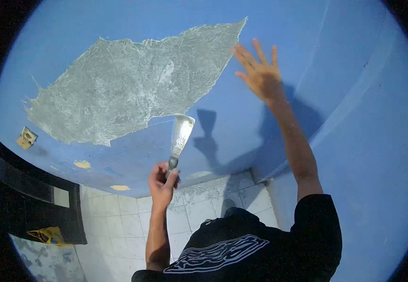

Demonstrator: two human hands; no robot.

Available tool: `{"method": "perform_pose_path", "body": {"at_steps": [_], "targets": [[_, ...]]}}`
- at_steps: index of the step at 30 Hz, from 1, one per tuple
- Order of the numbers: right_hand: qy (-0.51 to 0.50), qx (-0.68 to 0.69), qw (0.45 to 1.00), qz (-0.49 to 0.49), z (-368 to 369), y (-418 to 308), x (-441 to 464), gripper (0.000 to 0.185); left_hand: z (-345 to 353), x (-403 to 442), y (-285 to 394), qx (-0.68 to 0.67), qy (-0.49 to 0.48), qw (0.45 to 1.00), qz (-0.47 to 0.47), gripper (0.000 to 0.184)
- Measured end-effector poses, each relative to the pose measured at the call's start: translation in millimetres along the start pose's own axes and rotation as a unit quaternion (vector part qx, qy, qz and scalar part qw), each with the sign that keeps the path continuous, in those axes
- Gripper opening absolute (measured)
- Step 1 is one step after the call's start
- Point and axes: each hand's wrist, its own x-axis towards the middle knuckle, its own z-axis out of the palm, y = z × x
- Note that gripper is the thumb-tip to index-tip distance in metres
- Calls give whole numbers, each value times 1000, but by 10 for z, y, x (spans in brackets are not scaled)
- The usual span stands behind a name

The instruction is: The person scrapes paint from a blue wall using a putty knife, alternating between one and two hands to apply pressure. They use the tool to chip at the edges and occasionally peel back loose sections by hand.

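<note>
My left hand point(162, 184) grips the dark handle of a putty knife point(182, 136), its wide metal blade pointing up. The blade's tip is by the lower edge of a bare grey patch point(133, 84) on the blue wall point(270, 23). Ragged paint edges surround this patch. Up at its right side, my right hand point(260, 77) is spread and holds nothing. Its fingertips are close to the patch's edge; whether they touch the wall I cannot tell.
An electrical socket box point(27, 137) sits on the wall at left. Small peeled spots point(82, 164) show lower down. Dust lies on the white tiled floor point(124, 216) at the wall's foot. A dark piece of furniture point(35, 188) and a yellow bag point(49, 236) are at lower left.
</note>
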Motion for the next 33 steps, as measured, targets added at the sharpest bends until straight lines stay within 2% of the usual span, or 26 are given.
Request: {"method": "perform_pose_path", "body": {"at_steps": [2, 3, 5, 7, 8, 10, 11, 13, 15, 17, 20, 22, 24, 27, 29, 31, 33], "targets": [[3, -33, 993, 114, -109, 36, -12, 68, 130, 195, 316, 52, -21, 998, 39, 11], [4, -32, 993, 112, -125, 45, -85, 68, 141, 283, 378, 93, -29, 993, 67, 18], [72, 16, 991, 110, -167, 50, -314, 56, 230, 477, 608, 141, -30, 985, 91, 22], [45, -1, 991, 125, -313, 33, -578, 50, 309, 690, 804, 192, -33, 974, 118, 27], [14, -21, 990, 140, -388, 55, -726, 44, 350, 793, 871, 249, -28, 939, 234, 28], [45, -66, 984, 159, -463, 229, -1056, 40, 485, 875, 1097, 304, -9, 893, 331, 28], [70, -94, 978, 171, -543, 344, -1211, 40, 527, 902, 1215, 304, -10, 893, 331, 28], [112, -144, 964, 192, -794, 602, -1472, 42, 598, 973, 1410, 425, -22, 818, 388, 30], [138, -214, 943, 215, -1102, 902, -1761, 43, 722, 1036, 1549, 427, -12, 806, 410, 27], [149, -311, 907, 241, -1460, 1150, -2090, 46, 850, 1097, 1642, 440, -3, 749, 496, 11], [171, -451, 839, 254, -2104, 1385, -2686, 50, 1083, 1302, 1473, 449, -25, 720, 529, 7], [150, -553, 776, 264, -2507, 1429, -3120, 51, 1084, 1245, 1432, 456, -21, 722, 520, 9], [137, -591, 729, 316, -2870, 1343, -3558, 56, 1041, 1224, 1349, 460, -9, 720, 519, 11], [118, -606, 717, 323, -3258, 1135, -4108, 60, 1100, 1279, 1154, 441, 19, 730, 523, 15], [93, -616, 701, 347, -3383, 1112, -4473, 64, 1202, 1353, 970, 423, -17, 723, 546, 18], [86, -615, 711, 331, -3458, 1140, -4695, 66, 1323, 1359, 831, 434, -44, 719, 541, 23], [78, -598, 735, 310, -3478, 1188, -4807, 68, 1274, 1260, 856, 423, -21, 715, 556, 26]]}}
